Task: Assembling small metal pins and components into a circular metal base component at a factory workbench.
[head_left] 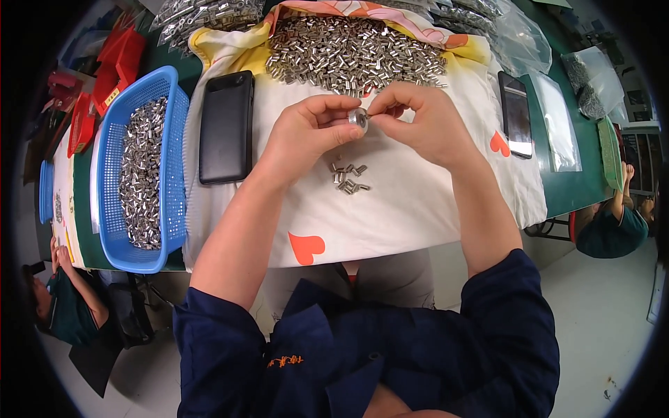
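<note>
Between the thumb and fingers of my left hand (315,125) is a round metal gauge (358,120), short and cylindrical with a hole in its face. My right hand (418,120) pinches a small metal pin (371,116) against that hole; how far it goes in cannot be made out. Just below my hands, a few loose metal pins (348,179) lie on the white cloth (411,209). Beyond my hands spreads a large heap of similar shiny metal pins (355,52).
A blue basket (180,160) of metal parts stands at the left, beside a black power bank (227,129). A phone (516,115) and clear plastic bags (557,122) lie at the right. Red bins (118,66) are at far left. Other people sit at both sides.
</note>
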Demonstrator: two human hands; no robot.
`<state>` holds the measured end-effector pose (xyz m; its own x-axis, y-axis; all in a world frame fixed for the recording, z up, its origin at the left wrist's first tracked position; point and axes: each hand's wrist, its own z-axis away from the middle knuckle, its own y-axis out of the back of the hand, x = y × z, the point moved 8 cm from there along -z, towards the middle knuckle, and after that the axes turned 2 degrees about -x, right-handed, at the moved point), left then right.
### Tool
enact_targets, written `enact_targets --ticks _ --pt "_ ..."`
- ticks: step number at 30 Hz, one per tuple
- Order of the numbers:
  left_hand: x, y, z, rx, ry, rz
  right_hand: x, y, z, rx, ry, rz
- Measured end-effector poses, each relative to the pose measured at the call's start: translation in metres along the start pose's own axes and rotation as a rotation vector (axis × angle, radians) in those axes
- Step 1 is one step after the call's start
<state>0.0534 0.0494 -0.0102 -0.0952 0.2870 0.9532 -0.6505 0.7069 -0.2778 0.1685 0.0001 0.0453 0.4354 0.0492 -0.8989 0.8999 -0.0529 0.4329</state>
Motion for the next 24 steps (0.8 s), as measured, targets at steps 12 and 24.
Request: enact_targets --ticks 12,24 --pt "-0.001 0.003 -0.001 0.059 0.017 -0.097 -0.025 -0.012 0.009 0.193 0.353 0.513" --pt "-0.005 -0.011 0.005 -0.075 0.111 -0.172 0.02 0.035 -0.006 0.187 -0.077 0.138"
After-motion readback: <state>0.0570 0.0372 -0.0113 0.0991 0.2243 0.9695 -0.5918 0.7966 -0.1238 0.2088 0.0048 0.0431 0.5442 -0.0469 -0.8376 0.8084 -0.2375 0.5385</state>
